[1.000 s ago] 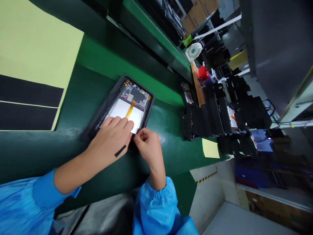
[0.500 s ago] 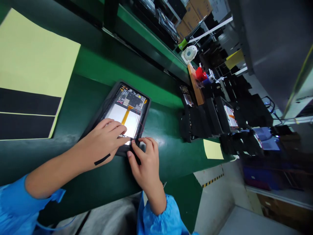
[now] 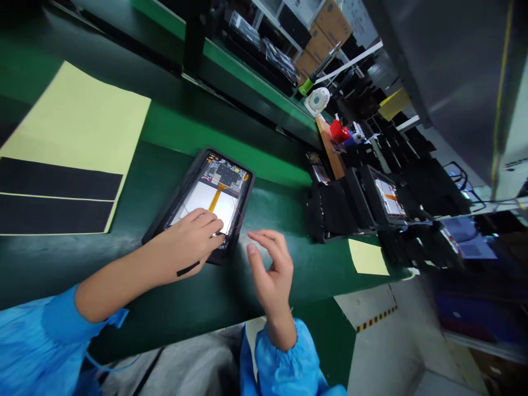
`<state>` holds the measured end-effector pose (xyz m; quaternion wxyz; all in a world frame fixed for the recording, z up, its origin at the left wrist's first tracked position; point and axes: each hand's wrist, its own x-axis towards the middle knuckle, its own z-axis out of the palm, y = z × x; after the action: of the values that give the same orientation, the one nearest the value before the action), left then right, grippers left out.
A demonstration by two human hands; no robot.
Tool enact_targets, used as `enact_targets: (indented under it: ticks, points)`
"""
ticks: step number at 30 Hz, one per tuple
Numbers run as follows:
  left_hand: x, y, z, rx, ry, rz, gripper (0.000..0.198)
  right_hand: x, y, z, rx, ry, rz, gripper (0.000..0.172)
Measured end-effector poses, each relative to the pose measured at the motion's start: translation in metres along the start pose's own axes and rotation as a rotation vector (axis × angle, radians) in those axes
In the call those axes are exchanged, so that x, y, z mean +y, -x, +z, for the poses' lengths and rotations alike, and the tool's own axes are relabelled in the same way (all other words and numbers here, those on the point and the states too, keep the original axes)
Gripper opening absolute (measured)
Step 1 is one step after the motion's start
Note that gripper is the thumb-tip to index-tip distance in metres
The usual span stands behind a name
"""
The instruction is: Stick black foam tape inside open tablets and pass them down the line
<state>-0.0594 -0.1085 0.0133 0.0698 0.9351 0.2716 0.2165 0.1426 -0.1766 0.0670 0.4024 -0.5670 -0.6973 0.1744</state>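
Observation:
An opened tablet (image 3: 198, 199) lies in a black frame on the green bench, its circuit board (image 3: 225, 175) at the far end. A yellow-orange ribbon cable (image 3: 215, 199) runs down over the white battery area, and a thin red wire shows at the right edge. My left hand (image 3: 201, 234) rests over the near end, fingers bent and pressed together at the near right corner; what they pinch, if anything, is hidden. A short black tape strip (image 3: 188, 269) sticks to this hand. To the right of the tablet, my right hand (image 3: 272, 269) hovers apart from it, fingers curved, thumb separate, nothing between them.
A yellow sheet (image 3: 88, 118) with black strips (image 3: 58, 179) lies at left. Several dark tablet housings (image 3: 338, 206) stand at right, beside a wooden strip (image 3: 330, 146) and a small yellow paper (image 3: 368, 257). A white fan (image 3: 317, 101) stands behind, near a raised ledge (image 3: 256, 118).
My right hand has left the tablet's near corner and moved right, its fingers parting. My left hand stays at the near end, fingers more curled. The view has shifted slightly.

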Motion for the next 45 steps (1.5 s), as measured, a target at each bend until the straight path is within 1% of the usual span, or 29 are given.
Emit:
enact_targets:
  ticks: [1,4,5,6,8,9,11,13,16,19,21,23,25,26,28,30,32,34,38,41,45]
  points:
    - [0.001,-0.001,-0.002,-0.019,0.041,0.004,0.023,-0.007,-0.006,-0.002,-0.040,-0.054,-0.016,0.023]
    - [0.002,-0.002,-0.008,-0.079,0.224,-0.024,0.017,-0.023,-0.019,0.000,-0.278,-0.171,-0.135,0.017]
    - [0.001,-0.002,-0.010,-0.096,0.291,-0.050,0.017,-0.025,-0.021,0.003,-0.295,-0.191,-0.137,0.014]
    - [0.001,-0.003,-0.011,-0.110,0.353,-0.086,0.019,-0.027,-0.021,0.007,-0.263,-0.209,-0.105,0.010]
    - [0.001,-0.005,-0.011,-0.113,0.439,-0.183,0.018,-0.027,-0.019,0.015,-0.163,-0.265,0.025,0.003]
    - [0.001,-0.006,-0.011,-0.108,0.459,-0.225,0.015,-0.026,-0.018,0.018,-0.137,-0.304,0.095,0.003]
    - [0.003,-0.009,-0.010,-0.101,0.465,-0.285,0.010,-0.024,-0.015,0.022,-0.147,-0.390,0.206,0.005]
    - [0.006,-0.012,-0.010,-0.089,0.436,-0.314,0.009,-0.023,-0.015,0.025,-0.187,-0.462,0.278,0.005]
    - [0.011,-0.016,-0.013,-0.072,0.339,-0.350,0.018,-0.025,-0.016,0.026,-0.225,-0.502,0.331,0.008]
    - [0.012,-0.018,-0.015,-0.087,0.247,-0.360,0.018,-0.030,-0.015,0.025,-0.216,-0.483,0.315,0.010]
    - [0.009,-0.018,-0.013,-0.074,0.189,-0.348,0.014,-0.032,-0.012,0.021,-0.191,-0.474,0.256,0.011]
    - [0.003,-0.019,-0.011,-0.023,0.127,-0.328,0.015,-0.031,-0.009,0.013,-0.159,-0.483,0.169,0.012]
    - [-0.004,-0.020,-0.009,0.021,0.123,-0.261,0.020,-0.025,-0.007,0.002,-0.098,-0.490,0.122,0.013]
    - [-0.007,-0.021,-0.009,0.018,0.154,-0.201,0.022,-0.020,-0.006,-0.005,-0.058,-0.484,0.125,0.013]
    - [-0.013,-0.027,-0.009,-0.049,0.249,-0.047,0.027,-0.006,-0.007,-0.016,0.008,-0.453,0.173,0.013]
    - [-0.019,-0.037,-0.009,-0.141,0.316,0.077,0.028,0.009,-0.010,-0.023,0.032,-0.422,0.222,0.013]
    - [-0.028,-0.050,-0.007,-0.194,0.324,0.124,0.026,0.022,-0.012,-0.026,0.005,-0.401,0.242,0.013]
    - [-0.040,-0.065,-0.006,-0.207,0.312,0.128,0.025,0.031,-0.014,-0.024,-0.051,-0.388,0.233,0.012]
    - [-0.060,-0.087,-0.003,-0.231,0.339,0.134,0.024,0.039,-0.020,-0.015,-0.176,-0.379,0.191,0.011]
    - [-0.064,-0.093,0.001,-0.241,0.367,0.127,0.021,0.042,-0.025,-0.008,-0.265,-0.346,0.119,0.011]
    - [-0.066,-0.089,0.010,-0.200,0.337,0.095,0.022,0.044,-0.026,0.000,-0.349,-0.246,-0.079,0.010]
